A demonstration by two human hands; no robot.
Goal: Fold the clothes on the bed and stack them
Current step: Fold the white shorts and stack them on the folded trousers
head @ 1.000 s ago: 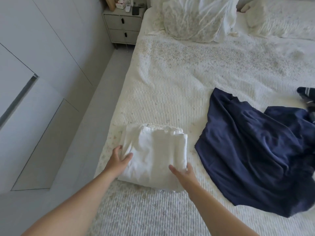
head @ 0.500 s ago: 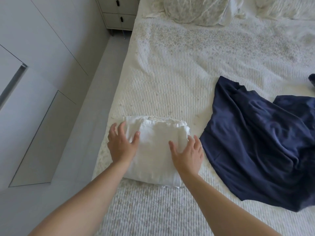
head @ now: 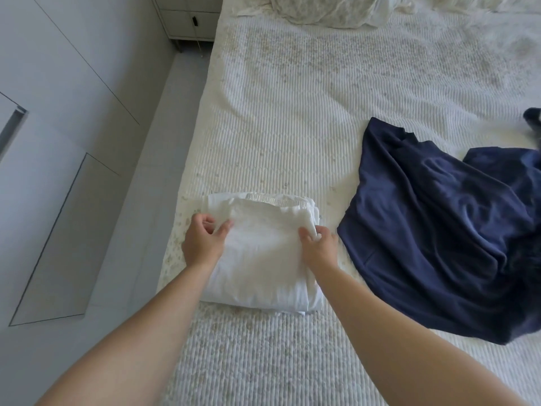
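Observation:
A folded white garment [head: 263,253] lies near the left edge of the bed [head: 292,127], its elastic waistband at the far side. My left hand [head: 205,241] pinches its left edge between thumb and curled fingers. My right hand [head: 319,244] grips its right edge with the fingers curled into the fabric. To the right a dark navy garment [head: 439,230] lies spread out and rumpled. Another dark piece [head: 532,118] shows at the right frame edge.
The bed's left edge drops to a pale floor strip [head: 140,171] beside white wardrobe doors [head: 58,112]. A nightstand with drawers [head: 190,19] stands at the bed's head. Pillows [head: 330,7] lie along the top.
Both hands went from lying flat on the white garment to curling and gripping its side edges further up. The view has tilted slightly downward.

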